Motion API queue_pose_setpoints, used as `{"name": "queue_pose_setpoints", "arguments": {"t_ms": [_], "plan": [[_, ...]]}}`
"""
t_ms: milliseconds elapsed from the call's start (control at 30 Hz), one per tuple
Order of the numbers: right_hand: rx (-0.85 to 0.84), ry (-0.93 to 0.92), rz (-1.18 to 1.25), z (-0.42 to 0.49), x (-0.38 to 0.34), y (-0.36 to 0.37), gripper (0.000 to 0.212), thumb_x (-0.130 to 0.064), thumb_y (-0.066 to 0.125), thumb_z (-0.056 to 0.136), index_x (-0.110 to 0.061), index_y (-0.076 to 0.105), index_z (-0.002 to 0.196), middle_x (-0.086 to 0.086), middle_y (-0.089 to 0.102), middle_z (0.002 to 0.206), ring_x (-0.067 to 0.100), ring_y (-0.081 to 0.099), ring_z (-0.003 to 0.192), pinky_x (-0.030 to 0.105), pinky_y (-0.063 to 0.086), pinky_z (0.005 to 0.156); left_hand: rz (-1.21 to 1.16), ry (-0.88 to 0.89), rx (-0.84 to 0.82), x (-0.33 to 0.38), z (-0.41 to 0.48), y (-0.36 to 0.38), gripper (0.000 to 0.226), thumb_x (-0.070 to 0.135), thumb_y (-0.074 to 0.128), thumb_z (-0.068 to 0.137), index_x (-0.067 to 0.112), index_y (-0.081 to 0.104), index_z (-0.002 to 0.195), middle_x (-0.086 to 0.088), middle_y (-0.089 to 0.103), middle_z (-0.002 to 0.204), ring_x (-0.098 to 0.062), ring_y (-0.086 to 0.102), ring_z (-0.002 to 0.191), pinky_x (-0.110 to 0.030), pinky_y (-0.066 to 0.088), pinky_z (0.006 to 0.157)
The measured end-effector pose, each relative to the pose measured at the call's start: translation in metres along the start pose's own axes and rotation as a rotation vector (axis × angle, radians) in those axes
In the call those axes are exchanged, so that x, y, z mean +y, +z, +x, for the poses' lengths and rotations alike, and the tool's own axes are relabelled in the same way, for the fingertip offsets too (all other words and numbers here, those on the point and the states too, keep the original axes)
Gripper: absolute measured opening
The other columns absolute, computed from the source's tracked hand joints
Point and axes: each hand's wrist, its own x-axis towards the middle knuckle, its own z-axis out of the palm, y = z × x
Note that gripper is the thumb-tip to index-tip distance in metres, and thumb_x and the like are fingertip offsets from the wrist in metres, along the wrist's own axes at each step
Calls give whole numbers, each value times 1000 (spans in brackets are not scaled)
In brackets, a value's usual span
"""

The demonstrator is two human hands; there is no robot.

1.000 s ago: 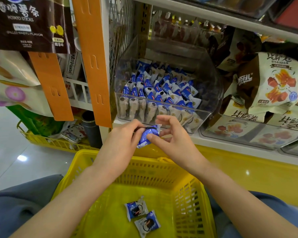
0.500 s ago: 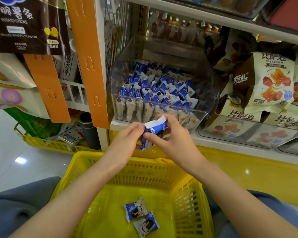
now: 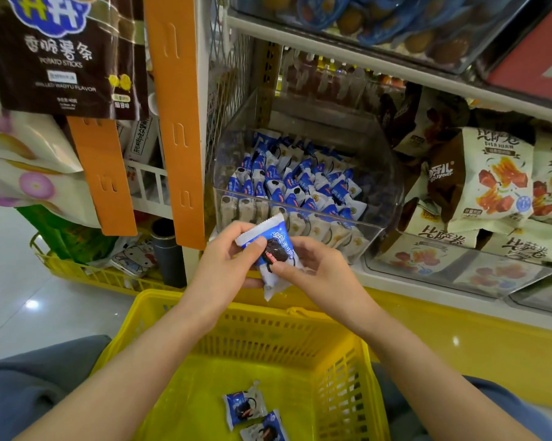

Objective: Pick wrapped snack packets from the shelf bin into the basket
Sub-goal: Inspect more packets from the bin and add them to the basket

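A blue-and-white wrapped snack packet (image 3: 273, 249) is held upright between both hands, just in front of the clear shelf bin (image 3: 376, 192). My left hand (image 3: 223, 265) pinches its left side with thumb and fingers. My right hand (image 3: 319, 272) pinches its lower right side. The bin holds several more blue-and-white packets (image 3: 293, 183). Below my arms sits the yellow basket (image 3: 268, 332), with two packets (image 3: 252, 412) lying on its floor.
Orange hanging strips (image 3: 176, 122) flank the bin on the left. Large cream snack bags (image 3: 491, 183) fill the shelf to the right. A second yellow basket (image 3: 87, 272) with goods stands on the floor at left. A dark potato-stick bag (image 3: 64, 55) hangs top left.
The packet has been turned and raised between my hands, so its printed front now faces me. Both hands stayed above the basket's far rim.
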Motion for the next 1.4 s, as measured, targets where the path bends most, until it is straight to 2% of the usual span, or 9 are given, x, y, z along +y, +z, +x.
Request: {"name": "queue_pose_setpoints", "arguments": {"t_ms": [267,367,533,667,800,900,1000,1167,1400], "plan": [[-103,183,420,-5,-4,-8,27,-25,56,89,-10,62,112,4,72,96,10,65,83,23,53,74,436,314,110,14,15,-6,10,20,58,89,19,64,98,9,64,90,1,58,79,-7,44,65],[-72,155,414,-5,-6,-11,32,-37,53,85,-15,65,105,-4,69,85,1,58,71,15,47,58,591,413,59,20,22,-3,22,29,47,94,21,60,109,9,60,101,-1,54,88,-13,41,75],[164,10,339,8,-22,-41,31,-35,57,84,-13,64,104,-2,72,82,6,64,70,16,50,56,826,586,18,32,43,-11,36,35,36,96,19,50,125,5,53,120,-7,43,112,-24,32,93],[430,-26,178,51,-33,-67,13,-28,59,89,-23,65,99,0,72,91,15,68,86,30,56,76,1152,585,-35,23,63,-14,37,35,28,100,19,50,124,1,57,121,-16,49,112,-29,32,95],[531,1,-101,119,-38,-76,36,-32,59,89,-6,62,113,10,67,105,23,63,99,43,51,90,1245,656,-23,17,68,-15,47,37,19,98,18,62,108,1,65,102,-18,57,94,-32,37,84],[480,22,-241,165,-35,-70,33,-30,58,90,0,60,105,6,60,88,21,57,90,37,50,82,1245,680,-23,16,70,-17,52,38,16,95,18,64,102,1,67,97,-17,59,90,-32,39,81],[394,6,-392,194,-27,-60,37,-29,56,92,-6,55,121,6,56,103,16,50,91,23,36,74,1223,698,-20,16,71,-18,48,37,21,95,19,65,98,2,67,92,-16,60,85,-31,40,78],[153,103,-707,219,-23,-53,48,-37,57,90,-5,52,126,14,55,127,25,52,107,23,34,76,1206,758,23,14,74,-19,39,34,31,94,19,66,87,4,67,79,-15,59,72,-30,43,70],[59,179,-842,238,-23,-44,39,-32,58,90,-3,57,117,16,63,108,22,58,85,24,39,59,1185,786,34,11,77,-18,37,33,31,94,20,65,86,4,66,77,-14,58,71,-31,43,71]]}}
